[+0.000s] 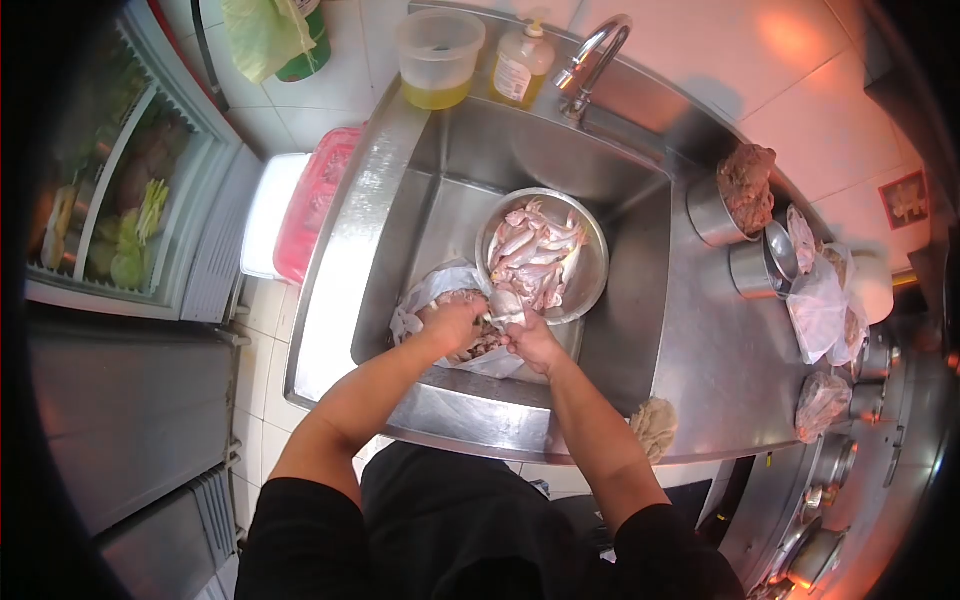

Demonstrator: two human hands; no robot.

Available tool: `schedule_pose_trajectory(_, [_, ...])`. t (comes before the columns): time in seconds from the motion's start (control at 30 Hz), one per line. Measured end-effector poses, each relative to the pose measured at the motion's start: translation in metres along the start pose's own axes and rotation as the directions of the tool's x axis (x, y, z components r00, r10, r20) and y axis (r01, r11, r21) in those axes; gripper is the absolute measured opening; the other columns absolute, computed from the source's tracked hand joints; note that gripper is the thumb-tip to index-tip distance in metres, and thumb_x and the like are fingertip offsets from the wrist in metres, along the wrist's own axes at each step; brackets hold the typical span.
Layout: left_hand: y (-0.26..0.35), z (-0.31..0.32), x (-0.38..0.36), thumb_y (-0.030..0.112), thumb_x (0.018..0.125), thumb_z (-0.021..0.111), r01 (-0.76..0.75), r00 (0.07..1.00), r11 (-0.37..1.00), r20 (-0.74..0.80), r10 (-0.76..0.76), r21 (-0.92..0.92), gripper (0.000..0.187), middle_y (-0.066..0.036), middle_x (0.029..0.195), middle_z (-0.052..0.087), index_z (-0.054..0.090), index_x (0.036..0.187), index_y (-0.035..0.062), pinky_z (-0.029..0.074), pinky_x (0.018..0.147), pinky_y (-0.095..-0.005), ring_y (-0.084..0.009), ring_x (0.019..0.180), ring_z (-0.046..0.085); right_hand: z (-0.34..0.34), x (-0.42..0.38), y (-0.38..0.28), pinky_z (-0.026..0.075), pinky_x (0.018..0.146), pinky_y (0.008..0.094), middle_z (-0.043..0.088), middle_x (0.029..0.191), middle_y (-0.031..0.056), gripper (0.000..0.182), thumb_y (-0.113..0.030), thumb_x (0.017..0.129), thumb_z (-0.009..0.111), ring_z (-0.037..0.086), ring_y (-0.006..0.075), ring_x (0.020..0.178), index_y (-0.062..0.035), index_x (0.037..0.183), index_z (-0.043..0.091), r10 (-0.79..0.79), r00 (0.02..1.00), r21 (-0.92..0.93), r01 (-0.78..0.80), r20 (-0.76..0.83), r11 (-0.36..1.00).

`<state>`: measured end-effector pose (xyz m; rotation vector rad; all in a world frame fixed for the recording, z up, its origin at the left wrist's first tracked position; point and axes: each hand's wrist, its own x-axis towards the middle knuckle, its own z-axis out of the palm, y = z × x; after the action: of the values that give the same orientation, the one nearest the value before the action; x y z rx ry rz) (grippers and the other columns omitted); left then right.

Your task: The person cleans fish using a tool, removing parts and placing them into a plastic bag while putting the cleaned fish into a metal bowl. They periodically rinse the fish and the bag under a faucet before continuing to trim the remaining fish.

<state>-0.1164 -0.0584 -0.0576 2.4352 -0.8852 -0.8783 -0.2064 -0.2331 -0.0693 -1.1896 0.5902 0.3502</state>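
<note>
My right hand (535,342) is closed around a pale fish (507,306), held over the near left part of the sink (620,345). My left hand (455,325) is just left of the fish, its fingers curled toward it; what they pinch, if anything, is too small to make out. Below both hands lies an opened white plastic bag (497,364) with reddish-brown scraps (484,346) inside. Touching the bag's far side, a round metal bowl (597,287) holds several pinkish whole fish (540,250).
A faucet (600,62), a soap bottle (520,68) and a plastic tub (438,62) with yellow liquid line the sink's back edge. Metal pots (712,212) and bagged food (818,305) stand on the right counter. A cloth (654,428) lies at the front edge.
</note>
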Motion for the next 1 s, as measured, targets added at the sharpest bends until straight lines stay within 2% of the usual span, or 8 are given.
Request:
schedule_pose_trajectory(0.2, [0.000, -0.009, 0.000, 0.024, 0.085, 0.066, 0.162, 0.987, 0.981, -0.007, -0.163, -0.105, 0.039, -0.021, 0.119, 0.057, 0.053, 0.120, 0.0132, 0.047, 0.092, -0.0460, -0.0382, 0.113, 0.056, -0.001, -0.001, -0.003, 0.043, 0.053, 0.0244, 0.056, 0.091, 0.0042, 0.032, 0.001, 0.090, 0.050, 0.054, 0.0113, 0.068, -0.0077, 0.121, 0.046, 0.036, 0.999, -0.075, -0.038, -0.028, 0.996])
schedule_pose_trajectory(0.3, [-0.006, 0.013, 0.000, 0.020, 0.083, 0.068, -0.050, 0.997, 0.988, -0.070, 0.040, -0.147, 0.033, -0.020, 0.112, 0.060, 0.057, 0.112, 0.0090, 0.046, 0.089, -0.0459, -0.0398, 0.105, 0.058, -0.001, 0.001, -0.003, 0.043, 0.055, 0.0249, 0.057, 0.091, 0.0040, 0.030, 0.000, 0.091, 0.049, 0.054, 0.0119, 0.070, -0.0077, 0.120, 0.046, 0.049, 0.999, -0.037, -0.049, -0.019, 0.998])
schedule_pose_trajectory(0.4, [-0.010, 0.007, 0.006, 0.020, 0.084, 0.067, 0.093, 0.988, 0.955, -0.090, -0.122, -0.281, 0.033, -0.020, 0.108, 0.063, 0.057, 0.112, 0.0087, 0.047, 0.088, -0.0448, -0.0383, 0.103, 0.060, -0.006, 0.004, 0.003, 0.044, 0.058, 0.0262, 0.059, 0.095, 0.0041, 0.026, -0.005, 0.094, 0.050, 0.055, 0.0132, 0.072, -0.0090, 0.119, 0.049, 0.030, 1.000, 0.045, -0.030, 0.004, 0.999])
schedule_pose_trajectory(0.57, [-0.006, 0.015, 0.003, 0.024, 0.086, 0.064, 0.000, 1.000, 0.973, -0.029, -0.007, -0.232, 0.036, -0.022, 0.110, 0.063, 0.055, 0.118, 0.0082, 0.047, 0.090, -0.0440, -0.0376, 0.106, 0.059, -0.001, 0.001, -0.001, 0.045, 0.059, 0.0271, 0.059, 0.100, 0.0042, 0.023, -0.009, 0.095, 0.050, 0.055, 0.0141, 0.072, -0.0114, 0.117, 0.054, 0.049, 0.999, 0.204, -0.046, -0.011, 0.978])
schedule_pose_trajectory(0.63, [-0.007, 0.004, 0.004, 0.025, 0.087, 0.062, 0.104, 0.993, 0.943, -0.025, -0.118, -0.315, 0.036, -0.022, 0.108, 0.064, 0.055, 0.117, 0.0073, 0.047, 0.088, -0.0446, -0.0387, 0.103, 0.061, -0.008, 0.008, 0.006, 0.047, 0.057, 0.0287, 0.059, 0.099, 0.0078, 0.037, -0.008, 0.095, 0.048, 0.056, 0.0155, 0.068, -0.0119, 0.131, 0.038, 0.050, 0.998, 0.187, -0.042, -0.034, 0.981])
schedule_pose_trajectory(0.77, [-0.005, 0.029, -0.001, 0.026, 0.089, 0.059, -0.153, 0.987, 0.969, -0.078, 0.140, -0.195, 0.036, -0.022, 0.104, 0.065, 0.055, 0.117, 0.0040, 0.049, 0.085, -0.0460, -0.0407, 0.096, 0.063, -0.016, 0.013, 0.013, 0.048, 0.057, 0.0301, 0.057, 0.100, 0.0090, 0.050, -0.008, 0.095, 0.048, 0.056, 0.0161, 0.067, -0.0137, 0.141, 0.028, 0.044, 0.999, 0.167, -0.040, -0.016, 0.985])
schedule_pose_trajectory(0.87, [0.004, 0.005, 0.000, 0.027, 0.092, 0.057, 0.148, 0.986, 0.862, 0.141, -0.090, -0.485, 0.036, -0.022, 0.104, 0.064, 0.054, 0.118, 0.0020, 0.051, 0.080, -0.0441, -0.0369, 0.088, 0.065, -0.017, 0.009, 0.007, 0.047, 0.057, 0.0301, 0.056, 0.098, 0.0085, 0.050, -0.008, 0.093, 0.051, 0.056, 0.0159, 0.068, -0.0124, 0.139, 0.032, 0.062, 0.998, 0.243, -0.060, 0.000, 0.968])
schedule_pose_trajectory(1.0, [-0.040, 0.084, 0.036, 0.025, 0.095, 0.051, -0.275, 0.946, 0.961, -0.181, 0.269, -0.010, 0.033, -0.016, 0.092, 0.065, 0.054, 0.118, 0.0003, 0.053, 0.064, -0.0357, -0.0221, 0.072, 0.066, -0.007, 0.006, -0.001, 0.047, 0.057, 0.0312, 0.057, 0.095, 0.0091, 0.035, -0.011, 0.093, 0.049, 0.056, 0.0173, 0.068, -0.0067, 0.127, 0.044, 0.102, 0.992, 0.261, -0.079, -0.074, 0.962])
